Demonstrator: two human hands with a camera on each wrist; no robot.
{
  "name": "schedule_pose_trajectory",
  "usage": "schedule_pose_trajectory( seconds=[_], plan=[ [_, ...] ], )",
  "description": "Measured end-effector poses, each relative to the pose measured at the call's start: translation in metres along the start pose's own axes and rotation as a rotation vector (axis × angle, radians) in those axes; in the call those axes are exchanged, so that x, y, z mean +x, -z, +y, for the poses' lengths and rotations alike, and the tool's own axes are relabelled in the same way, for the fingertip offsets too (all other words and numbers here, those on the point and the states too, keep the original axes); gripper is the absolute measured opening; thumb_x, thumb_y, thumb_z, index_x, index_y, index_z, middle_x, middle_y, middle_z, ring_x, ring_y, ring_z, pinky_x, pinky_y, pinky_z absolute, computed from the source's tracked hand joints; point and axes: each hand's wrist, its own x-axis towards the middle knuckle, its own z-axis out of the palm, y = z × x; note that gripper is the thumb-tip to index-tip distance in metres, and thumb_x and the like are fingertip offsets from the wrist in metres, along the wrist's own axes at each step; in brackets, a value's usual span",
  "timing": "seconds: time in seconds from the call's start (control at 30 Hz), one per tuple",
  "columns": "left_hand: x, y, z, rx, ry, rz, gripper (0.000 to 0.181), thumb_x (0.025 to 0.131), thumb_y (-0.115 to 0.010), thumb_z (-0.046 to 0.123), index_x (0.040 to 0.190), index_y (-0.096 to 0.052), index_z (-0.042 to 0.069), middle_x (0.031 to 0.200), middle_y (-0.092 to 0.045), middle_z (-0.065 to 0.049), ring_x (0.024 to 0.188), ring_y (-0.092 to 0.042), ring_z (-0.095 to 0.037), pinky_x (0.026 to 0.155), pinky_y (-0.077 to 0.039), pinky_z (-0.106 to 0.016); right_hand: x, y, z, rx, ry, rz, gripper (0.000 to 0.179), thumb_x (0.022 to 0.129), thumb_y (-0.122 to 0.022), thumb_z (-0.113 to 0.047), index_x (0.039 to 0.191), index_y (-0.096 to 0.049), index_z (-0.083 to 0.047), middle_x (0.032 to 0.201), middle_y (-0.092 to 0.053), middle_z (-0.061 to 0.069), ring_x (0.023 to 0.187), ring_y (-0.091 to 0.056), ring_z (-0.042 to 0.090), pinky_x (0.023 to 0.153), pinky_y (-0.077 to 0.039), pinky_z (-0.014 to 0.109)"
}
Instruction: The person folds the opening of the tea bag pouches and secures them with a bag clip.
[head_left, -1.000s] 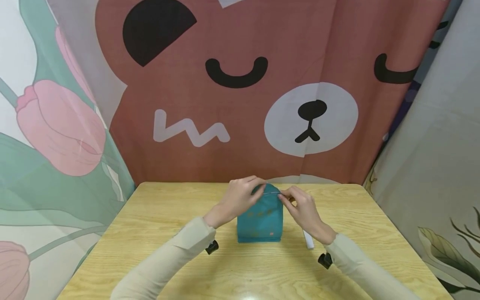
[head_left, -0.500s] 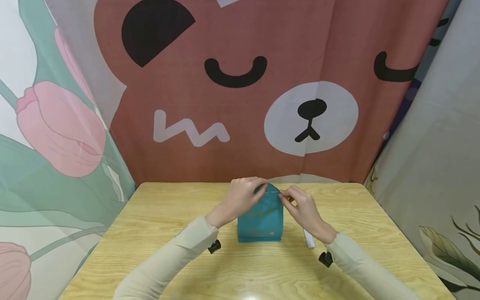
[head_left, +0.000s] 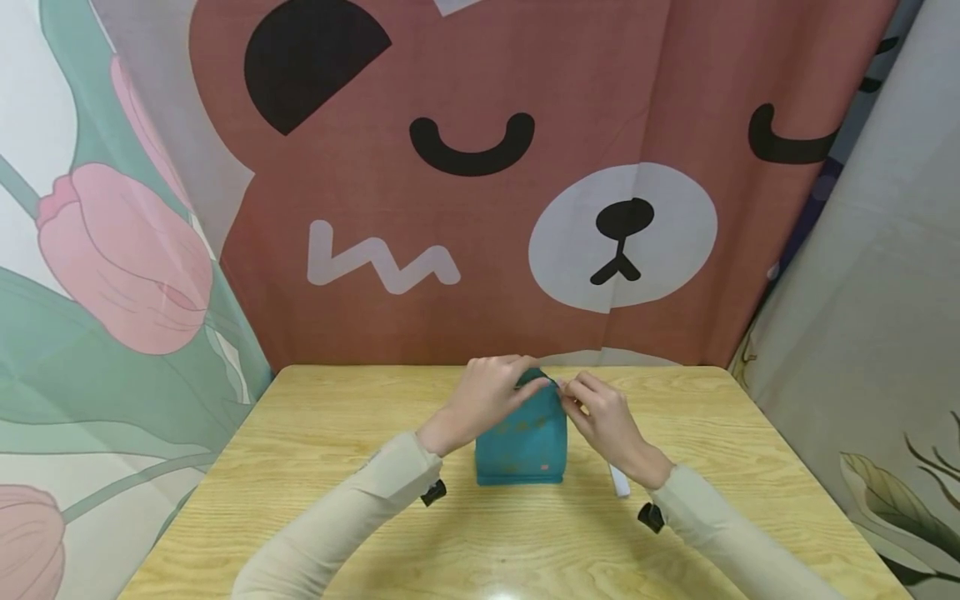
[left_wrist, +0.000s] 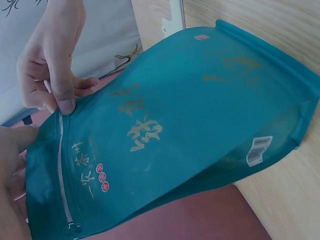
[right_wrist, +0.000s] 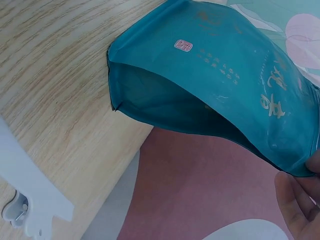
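A teal pouch (head_left: 521,450) with gold characters stands upright on the table, and its zip strip (left_wrist: 64,185) runs across near the top. My left hand (head_left: 483,398) grips the pouch's top edge from the left, thumb on the near side and fingers behind. My right hand (head_left: 606,417) pinches the right edge at the end of the zip strip between thumb and forefinger. In the right wrist view the pouch's side gusset is folded inward. The fingertips of my left hand are partly hidden behind the pouch.
A white plastic strip (right_wrist: 30,185) with a notched end and a small catch lies on the wooden table (head_left: 360,433), right of the pouch and under my right forearm. A bear-print curtain (head_left: 450,208) hangs behind the table's far edge. Printed curtains flank both sides.
My left hand has shifted slightly right, and its thumb now lies across the top of the pouch. The pouch's top bends and looks darker. My right hand stays almost in place.
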Motion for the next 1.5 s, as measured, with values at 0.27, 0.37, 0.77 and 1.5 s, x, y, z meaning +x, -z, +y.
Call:
schedule_pose_trajectory(
  seconds=[0.27,0.37,0.77,1.5],
  plan=[
    [0.0019,-0.0035,0.0033,-0.009,0.017,0.009,0.023,0.099,-0.064,0.032,0.096,-0.074,0.012,0.076,-0.068,0.005,0.050,-0.049,-0.002,0.044,-0.031,-0.015,-0.0017,0.0015,-0.0005,-0.025,0.025,-0.021,0.023,0.077,-0.078,0.010,0.081,-0.063,-0.007,0.078,-0.053,0.002,0.059,-0.049,0.010,0.050,-0.045,0.024],
    [0.0015,-0.0039,0.0037,-0.017,0.017,0.020,0.021,0.099,-0.063,0.030,0.096,-0.073,0.012,0.078,-0.069,0.004,0.051,-0.051,-0.003,0.044,-0.030,-0.015,-0.0021,0.0014,-0.0007,-0.028,0.031,-0.025,0.024,0.077,-0.078,0.010,0.081,-0.062,-0.008,0.079,-0.053,0.002,0.059,-0.049,0.010,0.051,-0.044,0.024],
    [-0.0002,-0.0050,0.0030,-0.071,0.021,0.027,0.016,0.098,-0.064,0.023,0.099,-0.073,0.010,0.086,-0.072,0.002,0.065,-0.064,-0.005,0.054,-0.042,-0.015,-0.0013,0.0017,-0.0006,0.050,-0.028,-0.018,0.018,0.081,-0.075,0.009,0.085,-0.065,-0.006,0.081,-0.057,0.001,0.064,-0.056,0.011,0.054,-0.050,0.027],
    [-0.0003,-0.0062,0.0036,-0.067,0.017,0.030,0.012,0.096,-0.066,0.020,0.097,-0.073,0.009,0.086,-0.073,0.001,0.064,-0.064,-0.006,0.052,-0.041,-0.016,0.0005,0.0022,0.0043,0.227,-0.141,-0.029,0.013,0.091,-0.066,0.005,0.102,-0.073,0.002,0.087,-0.067,0.009,0.059,-0.060,0.022,0.056,-0.045,0.015]
  ],
)
